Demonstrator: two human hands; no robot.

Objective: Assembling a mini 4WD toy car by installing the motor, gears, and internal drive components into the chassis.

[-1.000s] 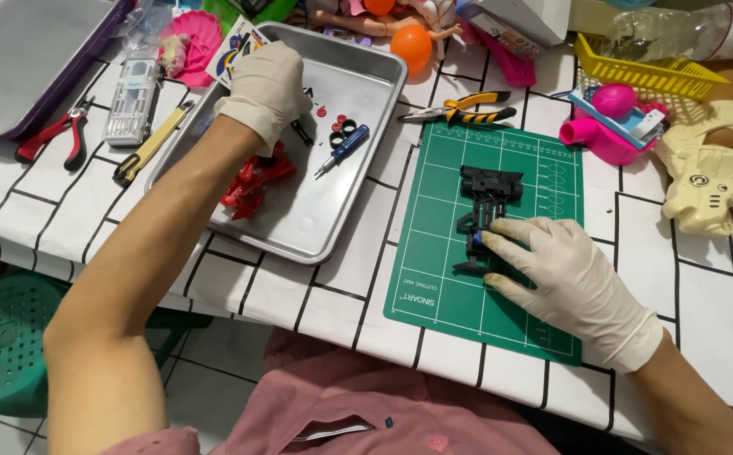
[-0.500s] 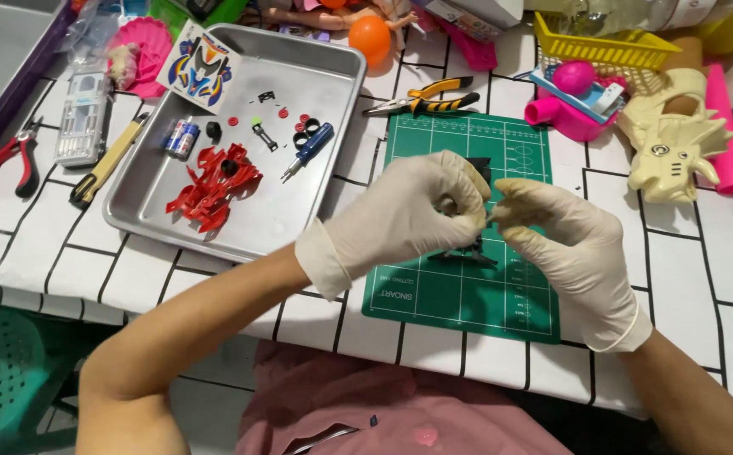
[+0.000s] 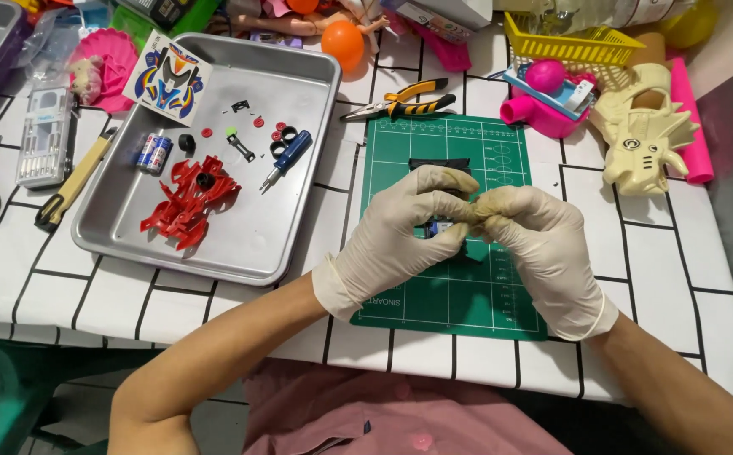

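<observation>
Steel tray (image 3: 299, 244) beside us holds a red car shell (image 3: 187, 205), batteries (image 3: 153, 152) and a blue screwdriver (image 3: 287, 157). Our left hand (image 3: 404, 236) and right hand (image 3: 539, 244) pinch a black toy chassis (image 3: 442, 227) over the green mat (image 3: 467, 295).

Your left hand (image 3: 400, 240) and right hand (image 3: 543, 244), both in cream latex gloves, meet fingertip to fingertip over the green gridded cutting mat (image 3: 451, 295), pinching a small black toy car chassis (image 3: 440, 227) between them. To your left sits a shallow metal tray (image 3: 299, 93) holding a red plastic car body shell (image 3: 187, 202) and a blue-handled screwdriver (image 3: 286, 157).
</observation>
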